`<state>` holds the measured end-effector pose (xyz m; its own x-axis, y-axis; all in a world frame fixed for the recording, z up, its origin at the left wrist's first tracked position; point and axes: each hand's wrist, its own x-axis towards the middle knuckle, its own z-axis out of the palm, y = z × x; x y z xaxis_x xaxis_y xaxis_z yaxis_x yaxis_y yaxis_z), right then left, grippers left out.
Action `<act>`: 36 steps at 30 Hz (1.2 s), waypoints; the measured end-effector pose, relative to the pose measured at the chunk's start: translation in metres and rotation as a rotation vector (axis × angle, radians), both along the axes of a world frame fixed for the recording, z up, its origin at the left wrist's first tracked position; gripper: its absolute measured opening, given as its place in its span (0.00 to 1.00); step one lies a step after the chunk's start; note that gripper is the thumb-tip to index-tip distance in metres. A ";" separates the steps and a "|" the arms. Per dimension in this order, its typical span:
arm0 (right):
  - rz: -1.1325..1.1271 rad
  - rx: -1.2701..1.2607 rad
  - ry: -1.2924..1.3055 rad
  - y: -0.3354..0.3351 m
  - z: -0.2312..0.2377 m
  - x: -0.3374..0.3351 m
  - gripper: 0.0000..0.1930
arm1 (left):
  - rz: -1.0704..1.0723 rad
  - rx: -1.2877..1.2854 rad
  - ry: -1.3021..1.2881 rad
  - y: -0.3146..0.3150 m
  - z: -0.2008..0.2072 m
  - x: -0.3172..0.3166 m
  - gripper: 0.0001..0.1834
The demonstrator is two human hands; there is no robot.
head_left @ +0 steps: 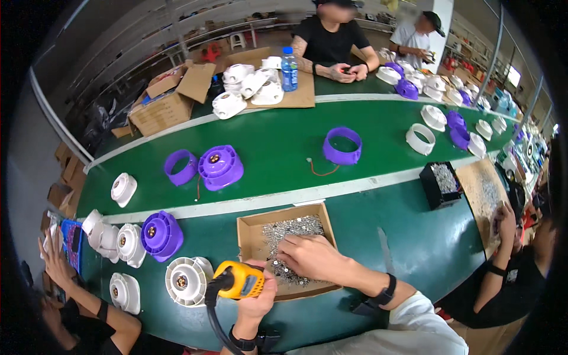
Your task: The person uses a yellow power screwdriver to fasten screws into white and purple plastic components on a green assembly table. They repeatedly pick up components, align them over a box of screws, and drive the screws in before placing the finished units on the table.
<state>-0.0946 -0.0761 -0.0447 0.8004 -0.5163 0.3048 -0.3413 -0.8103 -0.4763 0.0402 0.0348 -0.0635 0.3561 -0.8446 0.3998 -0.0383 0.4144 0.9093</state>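
My left hand [259, 296] is wrapped round a yellow electric screwdriver [244, 280] with a black cable running down from it. To its right, my right hand [312, 257] reaches into a shallow cardboard box [251, 228] of small silver screws [305, 226]. Its fingers are drawn together and point down into the screws, so whatever they grip is hidden. Just left of the screwdriver a round white plastic housing [188, 281] with a brass-coloured centre lies on the green table. A purple housing [161, 235] stands farther left, beside several white ones [130, 244].
Beyond a pale rail [307, 193], a green belt [266, 157] carries purple rings [342, 145], a purple housing [220, 167] and white parts. A black bin of screws [441, 184] stands at right. Co-workers' arms [500, 236] reach in from both sides; others sit across the belt.
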 end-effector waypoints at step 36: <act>-0.221 -0.585 0.382 -0.201 -0.058 0.181 0.08 | 0.158 0.104 -0.086 0.006 -0.006 0.012 0.20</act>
<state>0.0863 -0.2769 -0.1024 0.8018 -0.5165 0.3006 -0.5823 -0.7884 0.1983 0.0519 0.0409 -0.0695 0.4558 -0.8194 0.3477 -0.1743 0.3009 0.9376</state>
